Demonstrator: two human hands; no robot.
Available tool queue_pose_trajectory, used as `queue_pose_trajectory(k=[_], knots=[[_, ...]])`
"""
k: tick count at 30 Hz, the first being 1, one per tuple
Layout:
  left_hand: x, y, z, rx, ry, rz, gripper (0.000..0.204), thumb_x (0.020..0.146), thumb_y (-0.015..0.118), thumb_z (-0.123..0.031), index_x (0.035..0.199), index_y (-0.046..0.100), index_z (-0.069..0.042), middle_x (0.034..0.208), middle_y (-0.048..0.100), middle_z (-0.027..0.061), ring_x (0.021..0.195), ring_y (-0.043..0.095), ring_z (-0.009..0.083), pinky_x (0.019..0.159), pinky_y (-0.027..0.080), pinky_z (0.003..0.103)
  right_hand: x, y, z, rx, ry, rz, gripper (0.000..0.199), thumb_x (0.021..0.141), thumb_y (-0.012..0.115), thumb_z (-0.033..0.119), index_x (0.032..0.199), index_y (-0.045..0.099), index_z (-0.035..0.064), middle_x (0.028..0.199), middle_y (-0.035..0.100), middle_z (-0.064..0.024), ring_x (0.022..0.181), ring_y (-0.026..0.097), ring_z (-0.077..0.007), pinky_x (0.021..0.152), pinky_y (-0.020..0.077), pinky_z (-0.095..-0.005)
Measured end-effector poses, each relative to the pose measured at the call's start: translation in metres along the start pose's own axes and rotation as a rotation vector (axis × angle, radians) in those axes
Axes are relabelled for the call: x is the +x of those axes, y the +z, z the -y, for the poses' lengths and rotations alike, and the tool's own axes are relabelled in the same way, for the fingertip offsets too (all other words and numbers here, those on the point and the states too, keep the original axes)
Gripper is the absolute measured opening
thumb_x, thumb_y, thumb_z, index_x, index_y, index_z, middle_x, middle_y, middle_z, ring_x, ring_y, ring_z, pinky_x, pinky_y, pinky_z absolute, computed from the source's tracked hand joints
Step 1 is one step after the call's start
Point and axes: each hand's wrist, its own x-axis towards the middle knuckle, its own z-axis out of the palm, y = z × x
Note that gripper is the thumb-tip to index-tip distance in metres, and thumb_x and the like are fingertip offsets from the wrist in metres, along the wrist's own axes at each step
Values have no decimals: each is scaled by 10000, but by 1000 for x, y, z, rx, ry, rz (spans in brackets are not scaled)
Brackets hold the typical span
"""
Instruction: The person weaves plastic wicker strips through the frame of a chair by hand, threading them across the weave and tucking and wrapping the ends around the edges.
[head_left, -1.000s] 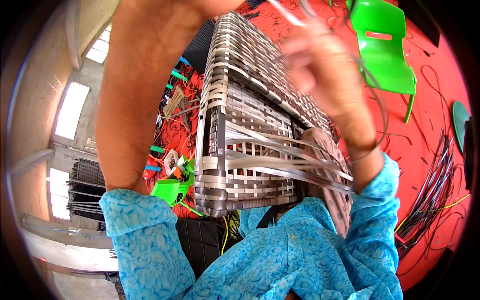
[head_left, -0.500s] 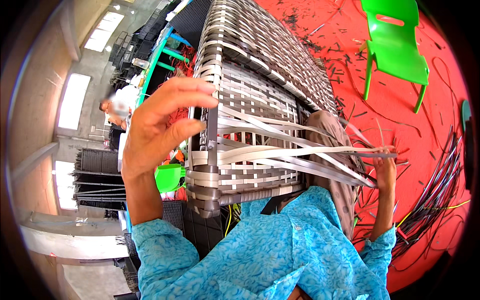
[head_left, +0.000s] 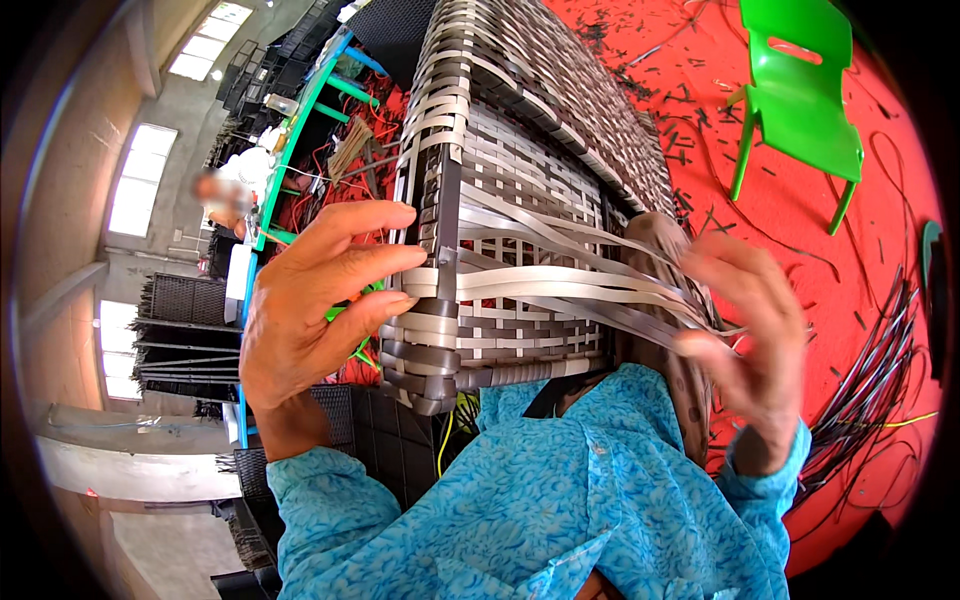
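A woven wicker furniture piece (head_left: 545,75) in brown and silver-grey flat strips stands tilted in front of me, against my leg. Several loose pale and grey strips (head_left: 570,284) run from its dark frame bar (head_left: 447,215) toward the right. My left hand (head_left: 300,305) is at the bar's left side, fingers spread and curved, fingertips close to the wrapped edge; whether they touch it I cannot tell. Over the loose ends of the strips, my right hand (head_left: 755,335) is somewhat blurred, its thumb and fingers apart, with no strip pinched between them.
A green plastic chair (head_left: 800,95) stands on the red floor (head_left: 740,205) at the far right, among strip scraps. A bundle of dark strips (head_left: 865,385) lies at the right. A green-edged table (head_left: 290,165) and another person (head_left: 232,195) are at the left, near stacked woven panels (head_left: 185,300).
My right hand has let go of the strip ends and come left and closer, its fingers opening. The strips now sag and bend. My left hand has shifted slightly lower in view.
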Motion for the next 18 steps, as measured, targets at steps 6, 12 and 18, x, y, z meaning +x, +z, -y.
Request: queue_pose_trajectory(k=[6, 12, 18], knots=[[8, 4, -7, 154, 64, -6, 304, 687, 692, 15, 982, 624, -6, 1116, 593, 129, 938, 624, 289, 757, 523, 333, 40, 76, -2, 166, -46, 355, 379, 796, 669, 149, 1152, 590, 43, 982, 657, -160, 886, 642, -331, 773, 516, -393], [7, 5, 3, 117, 60, -45, 267, 668, 697, 3, 921, 617, -31, 1069, 597, 106, 914, 627, 279, 746, 523, 332, 27, 85, -10, 73, -113, 354, 422, 699, 667, 7, 1110, 583, 50, 853, 658, -122, 785, 656, -312, 678, 526, -386], [1, 21, 9, -4, 4, -218, 208, 665, 649, 44, 856, 585, -11, 1009, 590, 106, 825, 635, 197, 678, 542, 287, 14, 73, -14, 228, 32, 267, 456, 774, 714, 84, 1203, 566, 41, 1013, 667, -141, 823, 672, -301, 712, 529, -348]])
